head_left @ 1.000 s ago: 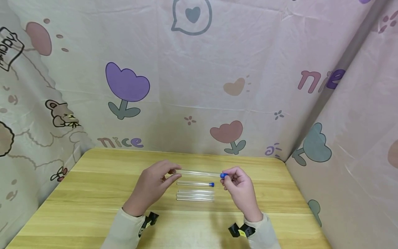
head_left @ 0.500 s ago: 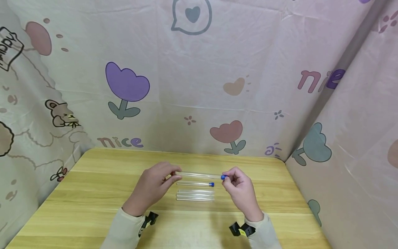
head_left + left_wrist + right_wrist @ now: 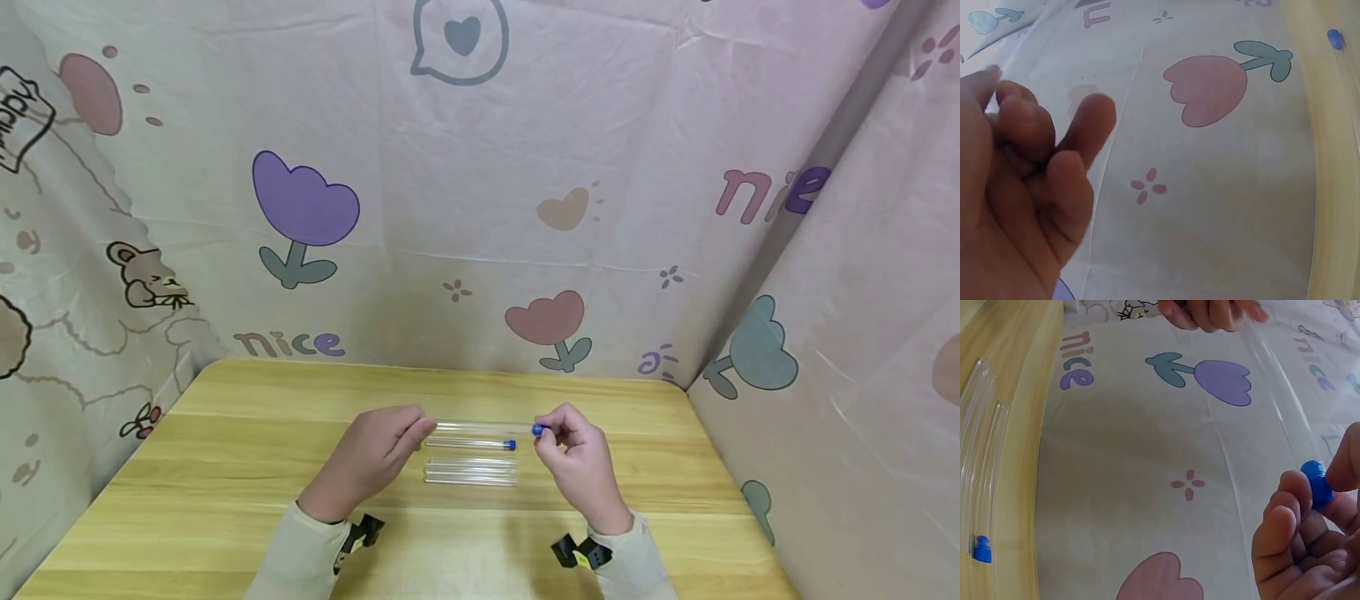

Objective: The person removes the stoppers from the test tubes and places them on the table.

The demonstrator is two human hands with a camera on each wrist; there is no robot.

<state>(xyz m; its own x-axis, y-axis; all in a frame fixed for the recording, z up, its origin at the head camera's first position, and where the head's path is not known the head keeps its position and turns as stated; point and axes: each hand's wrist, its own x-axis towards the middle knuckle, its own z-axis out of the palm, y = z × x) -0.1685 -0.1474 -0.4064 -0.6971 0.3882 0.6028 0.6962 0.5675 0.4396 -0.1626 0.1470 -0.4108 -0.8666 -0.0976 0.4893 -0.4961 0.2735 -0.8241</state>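
A clear test tube (image 3: 483, 427) is held level above the table between both hands. My left hand (image 3: 375, 450) holds its left end with thumb and fingers; the left wrist view shows this hand (image 3: 1029, 175) but not the grip on the tube. With thumb and fingers my right hand (image 3: 581, 458) pinches the blue cap (image 3: 1317, 484) at the tube's right end. The cap sits at the tube's mouth; how deep it is in, I cannot tell. Just nearer lies a second test tube (image 3: 468, 442) with a blue cap (image 3: 511, 445) on it.
Several uncapped clear test tubes (image 3: 471, 471) lie side by side, nearer than the capped one. The wooden table (image 3: 600, 567) meets a printed cloth backdrop (image 3: 450, 167) at its far edge, with cloth on both sides.
The held tube has come lower and nearer, closer to the capped tube on the table. My left hand has dropped with its end, its thumb and fingers closer together. The right hand keeps the cap.
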